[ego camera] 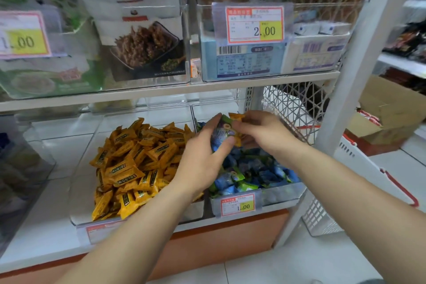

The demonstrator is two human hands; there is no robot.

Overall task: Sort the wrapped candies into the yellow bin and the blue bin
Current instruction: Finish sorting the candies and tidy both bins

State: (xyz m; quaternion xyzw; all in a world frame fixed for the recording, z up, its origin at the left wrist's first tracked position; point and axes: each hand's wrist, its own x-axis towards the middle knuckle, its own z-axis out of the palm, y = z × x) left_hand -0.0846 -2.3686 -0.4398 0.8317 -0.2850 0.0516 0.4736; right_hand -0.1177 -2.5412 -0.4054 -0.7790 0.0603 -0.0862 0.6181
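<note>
Two clear bins sit side by side on the lower shelf. The left bin [79, 203] holds a heap of yellow wrapped candies [133, 163]. The right bin [285, 193] holds blue and green wrapped candies [253, 173]. My left hand [202, 159] is raised over the divide between the bins, gripping a bunch of blue-green candies [222, 132]. My right hand [262, 131] is above the right bin, pinching yellow candies [236, 117] at the top of that bunch.
A price tag [238, 205] hangs on the front of the right bin. The upper shelf [161, 92] carries clear boxes of packaged snacks close above my hands. A white basket [359, 182] and a cardboard box [387, 108] stand to the right of the shelf post.
</note>
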